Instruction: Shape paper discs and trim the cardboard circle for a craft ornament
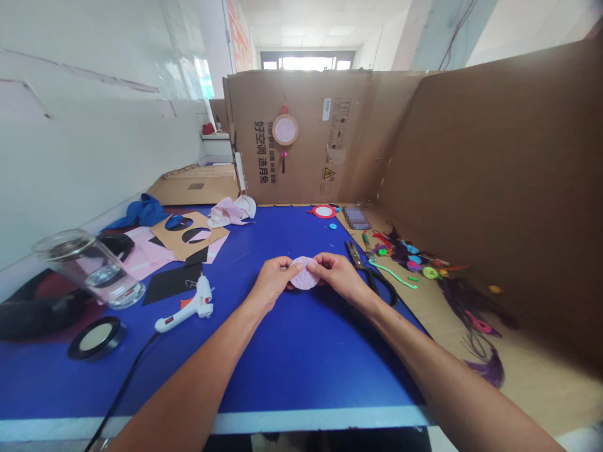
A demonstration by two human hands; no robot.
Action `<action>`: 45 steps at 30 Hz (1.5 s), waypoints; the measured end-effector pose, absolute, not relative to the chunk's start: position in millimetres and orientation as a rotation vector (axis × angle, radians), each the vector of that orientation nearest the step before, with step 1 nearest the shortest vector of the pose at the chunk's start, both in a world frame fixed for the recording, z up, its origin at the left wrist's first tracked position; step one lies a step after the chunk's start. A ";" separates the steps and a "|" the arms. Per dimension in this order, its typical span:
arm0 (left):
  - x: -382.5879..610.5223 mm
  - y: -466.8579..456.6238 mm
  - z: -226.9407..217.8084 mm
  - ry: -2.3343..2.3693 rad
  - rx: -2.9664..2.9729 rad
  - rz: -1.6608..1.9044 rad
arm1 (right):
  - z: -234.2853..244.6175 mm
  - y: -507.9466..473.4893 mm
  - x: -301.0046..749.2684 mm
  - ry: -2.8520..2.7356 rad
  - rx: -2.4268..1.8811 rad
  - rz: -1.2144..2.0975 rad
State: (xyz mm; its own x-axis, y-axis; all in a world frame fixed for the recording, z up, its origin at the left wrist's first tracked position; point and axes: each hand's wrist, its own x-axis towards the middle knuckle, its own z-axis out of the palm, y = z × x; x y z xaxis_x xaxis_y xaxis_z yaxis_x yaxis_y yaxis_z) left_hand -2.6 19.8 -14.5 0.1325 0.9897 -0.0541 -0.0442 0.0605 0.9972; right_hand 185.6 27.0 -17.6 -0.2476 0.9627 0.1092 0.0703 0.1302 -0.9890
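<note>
Between my two hands, above the middle of the blue table (pixel 264 376), is a round pale lilac disc (pixel 305 280) with a creased, patterned face. My left hand (pixel 276 279) pinches its left edge, thumb on top. On the opposite edge, my right hand (pixel 339 273) grips it the same way. The fingers underneath are mostly hidden. Just right of my right hand lie black-handled scissors (pixel 389 285) and pliers (pixel 354 254). A white hot glue gun (pixel 188 307) rests on its side to the left, its black cord running off the front edge.
A glass of water (pixel 101 270) and a round black-rimmed container (pixel 97 338) stand left. Cardboard with cut holes (pixel 188 235), black sheet (pixel 172 282) and pink cloth (pixel 230 212) lie behind. Purple tassels (pixel 487 367) and beads (pixel 430 272) lie right. Cardboard walls (pixel 306 182) enclose the back and right.
</note>
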 end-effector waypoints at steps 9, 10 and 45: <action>-2.9 22.4 -15.7 1.157 1.198 1.139 | -16.4 25.8 183.5 -1.502 -1.047 1.257; -3.1 22.6 -15.5 1.166 1.200 1.146 | -15.5 25.4 183.3 -1.502 -1.052 1.267; -2.4 17.9 -12.2 1.157 1.236 0.999 | -14.9 27.6 187.1 -1.377 -1.065 1.235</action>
